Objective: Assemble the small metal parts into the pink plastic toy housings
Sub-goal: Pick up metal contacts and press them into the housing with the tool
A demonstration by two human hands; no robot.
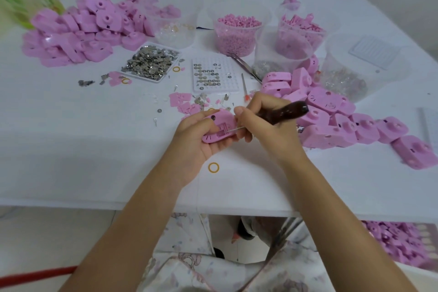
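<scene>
Gripping a pink housing [220, 125] in curled fingers, the left hand [196, 140] is holding it open-side up over the white table [94, 149]. The right hand [263, 125], at its 3 o'clock, is clamping a dark-handled pick [284, 111], its tip probing the housing's recess. Risk: the tip slipping, flicking the small part out or jabbing the left thumb. The metal parts tray [151, 61] is sitting at 11 o'clock, with spare housings [327, 102] at 2.

A single wide-angle camera sat on the person's head and faced forward and down across the table [83, 149]. It was near enough that both forearms rose from the bottom edge to the left hand [196, 142] and right hand [265, 130] at centre. Below the table's near edge, the lap [201, 268] showed.
</scene>
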